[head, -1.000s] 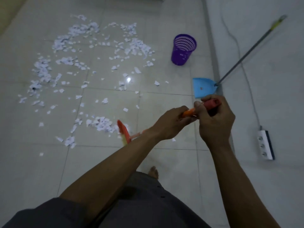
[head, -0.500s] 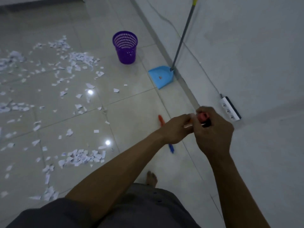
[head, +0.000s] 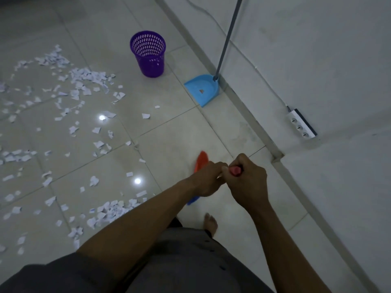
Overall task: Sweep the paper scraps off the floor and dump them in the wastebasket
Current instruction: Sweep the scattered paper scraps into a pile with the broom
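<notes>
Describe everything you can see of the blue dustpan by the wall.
The dustpan is light blue, seemingly plastic: a shallow scoop with a small dark mark mid-pan and nothing else visible inside. A long grey handle rises from its back corner, tilting toward the wall. It lies flat on the tiled floor at the wall's foot, mouth facing away from the wall, right of the wastebasket, not touching it.

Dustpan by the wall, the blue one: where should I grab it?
Grab the dustpan by its long grey handle, probably. It stands up from the pan's back edge and leans against the wall, so reach from the open floor side.
</notes>
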